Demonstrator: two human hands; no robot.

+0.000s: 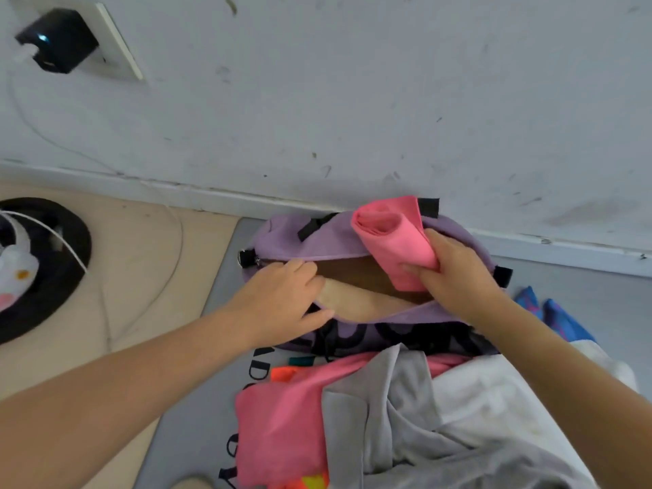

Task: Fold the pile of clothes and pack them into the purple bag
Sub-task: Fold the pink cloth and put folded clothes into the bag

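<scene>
While left hand (285,298) pulls purple bag (317,241) mouth apart, right hand (455,273) grips rolled pink garment (391,238) above opening.

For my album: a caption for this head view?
Right hand lowers rolled pink garment into open purple fabric bag; left hand holds its opening.
</scene>
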